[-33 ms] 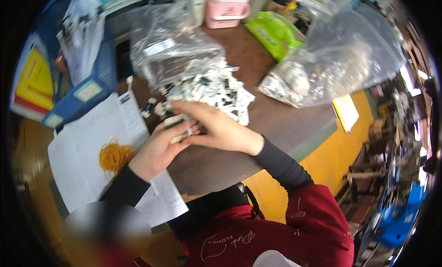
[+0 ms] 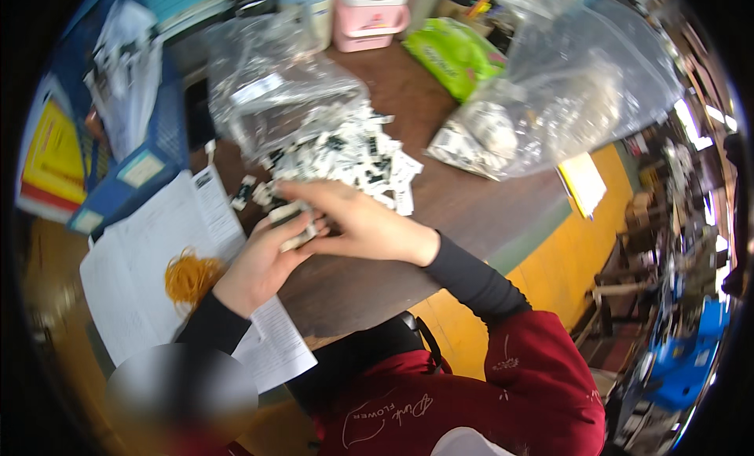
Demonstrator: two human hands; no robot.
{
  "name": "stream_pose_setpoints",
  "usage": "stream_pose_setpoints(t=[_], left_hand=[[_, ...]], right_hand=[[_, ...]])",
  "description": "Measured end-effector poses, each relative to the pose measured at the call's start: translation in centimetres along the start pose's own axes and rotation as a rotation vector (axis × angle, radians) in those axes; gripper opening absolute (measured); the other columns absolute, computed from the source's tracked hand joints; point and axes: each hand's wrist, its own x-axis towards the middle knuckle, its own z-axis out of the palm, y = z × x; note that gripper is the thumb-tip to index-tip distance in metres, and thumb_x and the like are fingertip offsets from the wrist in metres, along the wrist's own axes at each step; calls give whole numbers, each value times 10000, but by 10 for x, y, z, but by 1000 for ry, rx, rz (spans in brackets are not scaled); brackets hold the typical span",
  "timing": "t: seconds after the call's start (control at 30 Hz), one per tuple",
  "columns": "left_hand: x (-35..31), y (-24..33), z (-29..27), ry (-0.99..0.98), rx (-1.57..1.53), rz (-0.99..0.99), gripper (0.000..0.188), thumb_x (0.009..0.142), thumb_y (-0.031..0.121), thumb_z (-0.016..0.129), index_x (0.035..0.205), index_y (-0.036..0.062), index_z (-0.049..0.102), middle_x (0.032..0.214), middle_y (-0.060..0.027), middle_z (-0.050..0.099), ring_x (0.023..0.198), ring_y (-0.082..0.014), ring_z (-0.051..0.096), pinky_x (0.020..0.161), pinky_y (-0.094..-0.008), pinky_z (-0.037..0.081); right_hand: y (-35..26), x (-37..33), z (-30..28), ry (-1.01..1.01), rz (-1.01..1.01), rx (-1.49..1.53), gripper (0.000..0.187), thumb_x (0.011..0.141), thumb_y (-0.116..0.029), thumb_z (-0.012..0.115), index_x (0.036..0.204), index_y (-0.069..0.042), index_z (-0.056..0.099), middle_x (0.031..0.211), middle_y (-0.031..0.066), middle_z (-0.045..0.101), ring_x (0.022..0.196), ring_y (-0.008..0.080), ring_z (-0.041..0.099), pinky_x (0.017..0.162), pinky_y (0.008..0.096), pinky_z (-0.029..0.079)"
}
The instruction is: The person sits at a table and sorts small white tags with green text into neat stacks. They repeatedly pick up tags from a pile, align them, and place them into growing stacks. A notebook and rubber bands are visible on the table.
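Note:
My left hand [image 2: 255, 269] is closed around a small stack of whitish labels [image 2: 297, 240], with the thumb lying across it. From the right, my right hand [image 2: 373, 224] curls its fingers over the same stack, so part of it is hidden. Just beyond both hands spreads a loose pile of small white and black labels [image 2: 342, 159], spilling from the mouth of a clear plastic bag [image 2: 275, 83]. A few dark-and-white pieces [image 2: 243, 193] lie at the pile's left side. Beside my left wrist, a bundle of orange rubber bands [image 2: 191, 277] rests on paper.
White sheets [image 2: 126, 271] cover the table's left side, next to a blue file holder [image 2: 137, 177]. A filled clear bag [image 2: 542, 118] lies at the right, near a green packet [image 2: 454, 57]. A pink container [image 2: 369, 18] stands at the back. The brown table [image 2: 471, 212] has a curved near edge.
The whole view has shifted slightly, so the table things appear a little further left. Both hands stay together on the stack of labels.

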Motion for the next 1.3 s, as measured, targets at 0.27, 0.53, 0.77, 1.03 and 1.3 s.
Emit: stream_pose_setpoints(t=[0.27,0.53,0.77,1.03,1.3], left_hand=[[9,-2,-15,0,-7,9,312,1046,105,544,1345,23,514,1219,-92,613,1129,-207,624,931,-335,529],[10,-1,-18,34,66,50,402,1026,83,559,1411,13,467,1334,-98,572,1245,-217,577,1025,-366,514],[5,2,-12,19,124,10,423,1018,76,571,1420,4,457,1331,-91,570,1228,-206,581,996,-363,523],[-11,4,7,-135,202,-210,365,963,7,599,1322,24,534,1199,-141,649,1108,-248,661,1019,-475,524],[26,-26,-3,-486,321,-156,242,869,67,688,1089,48,591,935,-68,628,810,-179,636,791,-393,567]], right_hand=[[7,-2,-1,22,-59,61,829,744,-93,805,1479,-5,432,1198,227,644,1048,379,644,871,414,546],[22,-3,11,4,-137,57,831,734,-130,812,1462,12,437,1237,238,636,1094,394,636,939,444,506],[10,-2,1,-71,-106,132,881,718,-165,836,1472,15,418,1305,251,602,1134,386,626,968,420,498],[2,-8,-32,-337,69,299,718,885,-101,724,1524,-45,402,1384,191,594,1199,269,633,965,379,534],[-7,-17,-27,-361,224,17,534,781,-12,792,1283,32,617,1224,180,646,1130,238,631,978,352,493]])
